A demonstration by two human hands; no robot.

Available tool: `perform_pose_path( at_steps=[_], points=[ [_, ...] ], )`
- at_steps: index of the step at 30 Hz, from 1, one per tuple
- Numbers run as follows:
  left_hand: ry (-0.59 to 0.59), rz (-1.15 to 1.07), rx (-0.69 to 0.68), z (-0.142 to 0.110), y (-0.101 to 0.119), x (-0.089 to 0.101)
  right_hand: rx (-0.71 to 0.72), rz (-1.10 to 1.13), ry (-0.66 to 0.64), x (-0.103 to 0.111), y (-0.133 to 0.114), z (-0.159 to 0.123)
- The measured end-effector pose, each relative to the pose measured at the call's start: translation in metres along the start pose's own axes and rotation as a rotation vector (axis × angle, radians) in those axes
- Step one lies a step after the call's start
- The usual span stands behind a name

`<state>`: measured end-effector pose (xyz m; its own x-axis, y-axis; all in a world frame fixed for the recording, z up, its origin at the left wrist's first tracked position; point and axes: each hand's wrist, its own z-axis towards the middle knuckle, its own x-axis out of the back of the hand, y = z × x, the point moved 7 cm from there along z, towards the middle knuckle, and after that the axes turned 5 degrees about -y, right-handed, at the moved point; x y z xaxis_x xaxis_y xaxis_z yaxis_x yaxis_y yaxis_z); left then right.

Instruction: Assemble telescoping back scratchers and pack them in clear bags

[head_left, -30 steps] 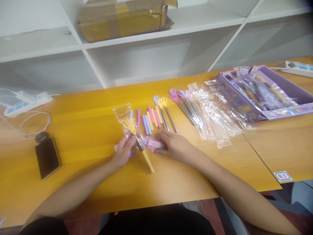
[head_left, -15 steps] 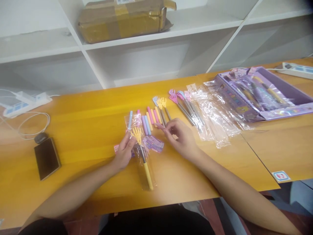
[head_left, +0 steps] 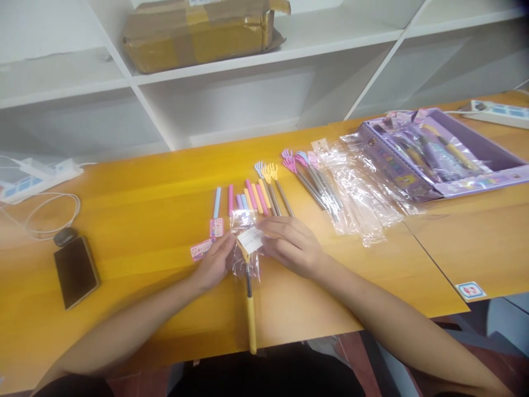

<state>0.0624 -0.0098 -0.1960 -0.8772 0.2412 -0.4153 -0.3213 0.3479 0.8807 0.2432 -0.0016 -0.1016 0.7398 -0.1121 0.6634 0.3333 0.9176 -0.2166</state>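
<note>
My left hand [head_left: 215, 263] is closed on the edge of a clear plastic bag [head_left: 243, 218]. Inside the bag lies a yellow back scratcher [head_left: 252, 322], its handle pointing at me and its claw end partly covered. Pinched in my right hand [head_left: 294, 245] is a small card [head_left: 250, 240], white side up, over the upper part of the bag. Left of the bag, printed cards [head_left: 201, 250] lie on the table. Just beyond are pink, yellow, purple and blue handle sleeves [head_left: 257, 197] and several metal-stemmed back scratchers [head_left: 271, 187].
More back scratchers [head_left: 308, 179] lie to the right, beside a heap of clear bags [head_left: 363, 193]. A purple display box [head_left: 479, 190] holds bagged items. At left are a phone [head_left: 77, 273], a cable and a power strip [head_left: 41, 179]. Shelves with a cardboard box [head_left: 198, 38] stand behind.
The bagged back scratcher has moved toward me and turned more upright in view. My right hand has picked up a card and brought it left to the bag's upper end.
</note>
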Motion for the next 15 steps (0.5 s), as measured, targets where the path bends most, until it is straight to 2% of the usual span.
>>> perform_pose_path(
  at_steps=[5, 9, 12, 15],
  points=[
    [-0.022, -0.04, 0.096, -0.004, -0.01, 0.0, -0.039, 0.005, -0.075, -0.007, 0.005, -0.002],
    [-0.118, -0.083, 0.147, -0.005, -0.01, -0.008, -0.045, 0.016, -0.068, -0.008, 0.007, -0.001],
    [-0.163, -0.087, 0.136, -0.004, -0.01, -0.009, -0.071, 0.086, -0.05, -0.004, 0.009, 0.001],
    [-0.141, -0.063, 0.083, -0.002, -0.01, -0.005, -0.058, 0.165, -0.049, -0.002, 0.008, 0.004]
  ],
)
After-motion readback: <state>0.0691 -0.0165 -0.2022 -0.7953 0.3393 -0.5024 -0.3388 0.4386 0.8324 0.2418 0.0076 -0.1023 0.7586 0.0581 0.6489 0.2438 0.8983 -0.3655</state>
